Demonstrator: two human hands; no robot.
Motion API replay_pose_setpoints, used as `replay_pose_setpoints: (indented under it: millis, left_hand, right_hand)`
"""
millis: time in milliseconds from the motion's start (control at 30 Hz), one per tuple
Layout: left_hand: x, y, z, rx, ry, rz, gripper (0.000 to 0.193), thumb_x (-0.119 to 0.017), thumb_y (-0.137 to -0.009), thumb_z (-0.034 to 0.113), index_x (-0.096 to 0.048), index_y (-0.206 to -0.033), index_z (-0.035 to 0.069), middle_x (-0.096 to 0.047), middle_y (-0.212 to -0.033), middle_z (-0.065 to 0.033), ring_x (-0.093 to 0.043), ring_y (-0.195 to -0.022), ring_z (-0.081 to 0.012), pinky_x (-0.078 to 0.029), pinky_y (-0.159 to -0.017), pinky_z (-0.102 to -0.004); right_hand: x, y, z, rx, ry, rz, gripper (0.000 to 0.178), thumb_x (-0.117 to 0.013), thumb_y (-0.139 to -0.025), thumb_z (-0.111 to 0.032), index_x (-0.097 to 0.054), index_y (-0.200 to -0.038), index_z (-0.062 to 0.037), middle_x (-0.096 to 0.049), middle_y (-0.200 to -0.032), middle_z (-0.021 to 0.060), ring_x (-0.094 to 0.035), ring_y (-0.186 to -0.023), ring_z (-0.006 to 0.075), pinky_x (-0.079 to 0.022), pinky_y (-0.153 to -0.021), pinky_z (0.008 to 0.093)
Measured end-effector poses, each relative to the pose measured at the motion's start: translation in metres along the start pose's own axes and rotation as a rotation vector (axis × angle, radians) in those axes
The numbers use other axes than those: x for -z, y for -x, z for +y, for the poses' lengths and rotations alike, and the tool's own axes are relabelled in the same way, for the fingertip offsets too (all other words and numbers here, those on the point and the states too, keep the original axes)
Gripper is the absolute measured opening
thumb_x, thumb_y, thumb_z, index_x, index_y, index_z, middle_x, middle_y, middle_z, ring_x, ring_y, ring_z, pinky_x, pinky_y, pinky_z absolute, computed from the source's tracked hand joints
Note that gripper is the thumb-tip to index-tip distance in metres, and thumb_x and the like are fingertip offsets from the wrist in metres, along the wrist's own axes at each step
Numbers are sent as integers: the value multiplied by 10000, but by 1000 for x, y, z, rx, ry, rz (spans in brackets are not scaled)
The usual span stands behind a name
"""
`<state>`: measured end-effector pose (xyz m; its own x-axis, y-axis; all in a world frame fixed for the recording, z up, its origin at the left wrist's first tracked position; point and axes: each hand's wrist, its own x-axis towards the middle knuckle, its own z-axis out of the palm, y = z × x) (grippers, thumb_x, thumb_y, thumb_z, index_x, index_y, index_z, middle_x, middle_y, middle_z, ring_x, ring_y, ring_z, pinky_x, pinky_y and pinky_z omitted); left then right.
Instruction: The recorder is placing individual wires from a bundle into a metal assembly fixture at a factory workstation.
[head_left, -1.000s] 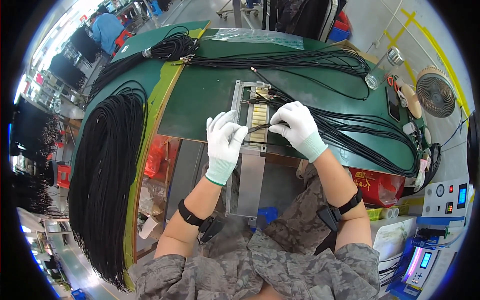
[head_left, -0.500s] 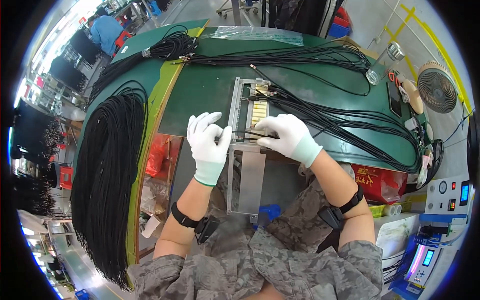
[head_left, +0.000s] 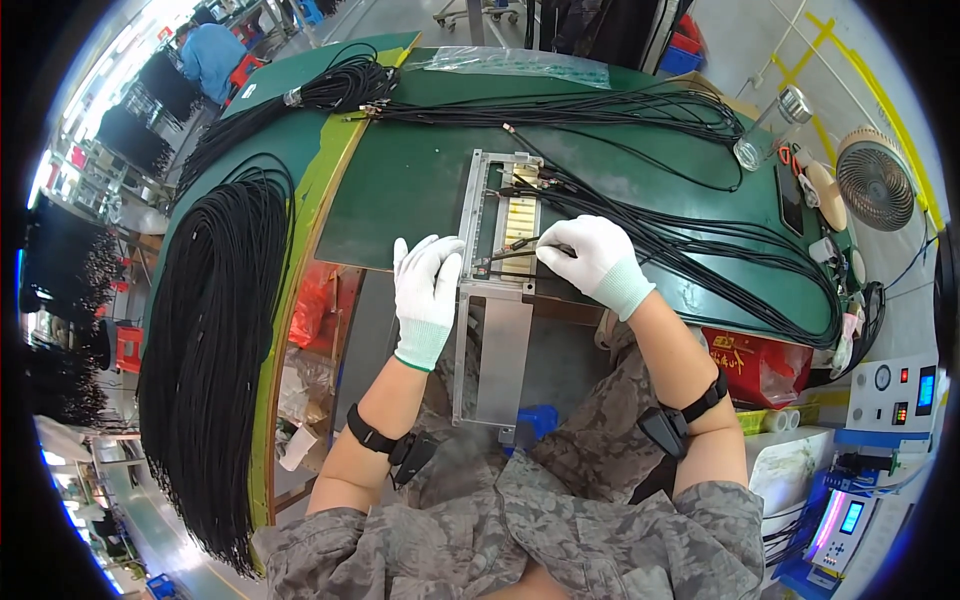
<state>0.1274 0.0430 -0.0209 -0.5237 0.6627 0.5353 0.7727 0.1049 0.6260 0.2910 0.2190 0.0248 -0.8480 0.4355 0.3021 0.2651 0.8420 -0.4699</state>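
A metal fixture (head_left: 468, 217) with a row of yellow slots (head_left: 520, 217) stands at the table's front edge. My right hand (head_left: 595, 262), in a white glove, pinches a black cable (head_left: 524, 244) at the right side of the fixture; its end lies over the lower slots. My left hand (head_left: 425, 295), gloved too, is beside the fixture's left rail with fingers loosely extended and nothing visible in them. Several black cables (head_left: 680, 240) run from the upper slots to the right across the table. A clear plate (head_left: 503, 350) extends from the fixture toward me.
A thick bundle of black cables (head_left: 215, 350) hangs over the left table edge. More bundled cables (head_left: 560, 112) lie along the back. At the right are a glass bottle (head_left: 770, 130), a phone (head_left: 789, 198) and a fan (head_left: 876, 176). A red bag (head_left: 745, 365) sits below the table's right front.
My left hand has come away from the cable, its fingers now beside the fixture's rail. My right hand has shifted slightly right and away from me, and the cable end now sits over the slots.
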Motion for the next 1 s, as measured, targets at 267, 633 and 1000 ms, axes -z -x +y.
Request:
replay_pose_setpoints:
  millis: [267, 633, 1000]
  left_hand:
    - [-1, 2, -2, -13, 2, 16, 161, -556, -929, 151, -672, -1016, 81, -679, -1033, -47, -584, -1093, -265, -244, -1124, -494]
    - [-4, -6, 32, -194, -137, -155, 306, -678, -829, 321, -700, -1115, 214, -517, -1310, -227, -411, -1272, -403, -161, -1133, -554]
    - [-11, -12, 16, -226, -152, -123, 255, -734, -770, 348, -729, -948, 165, -494, -1332, -238, -393, -1266, -434, -190, -1114, -531]
  right_hand:
    - [-2, 1, -2, -46, -10, -12, 135, -672, -786, -241, -704, -803, -111, -644, -684, 69, -621, -683, 260, -487, -625, 377]
    - [-12, 2, -5, -33, 5, -46, 121, -700, -764, -242, -694, -774, -122, -655, -717, 55, -623, -728, 257, -484, -663, 391]
    - [-9, -17, 24, 138, 233, 107, 162, -759, -697, -264, -683, -790, -155, -633, -813, 2, -567, -880, 270, -447, -762, 394]
